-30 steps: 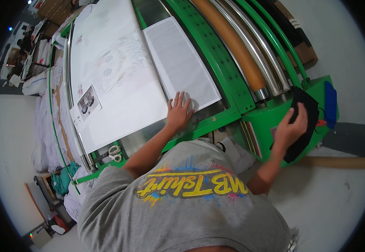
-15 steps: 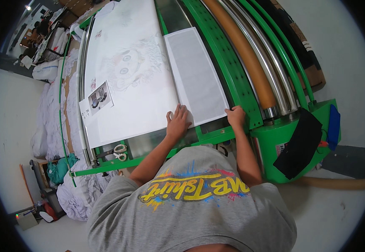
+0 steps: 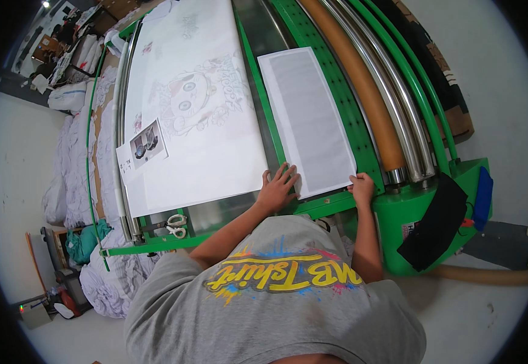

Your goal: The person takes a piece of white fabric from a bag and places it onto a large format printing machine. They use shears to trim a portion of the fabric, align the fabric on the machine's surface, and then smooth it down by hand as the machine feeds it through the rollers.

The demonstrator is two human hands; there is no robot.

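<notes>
A long white sheet with a grey printed rectangle lies across the green frame, to the right of a large white sheet with faint cartoon drawings. My left hand rests on the near left edge of the grey-printed sheet, fingers spread. At its near right corner, my right hand pinches the edge between thumb and fingers. A green bar and a strip of metal show in the gap between the two sheets. On the large sheet's left side lies a small paper with a photo of a watch.
Scissors with pale handles lie at the near left of the green frame. On the right run an orange-brown roller and shiny metal rollers. A black cloth hangs over the green end housing. White fabric is heaped at the left.
The grey-printed sheet has shifted right, away from the large sheet, opening a gap between them. Both my hands moved right and slightly nearer with it.
</notes>
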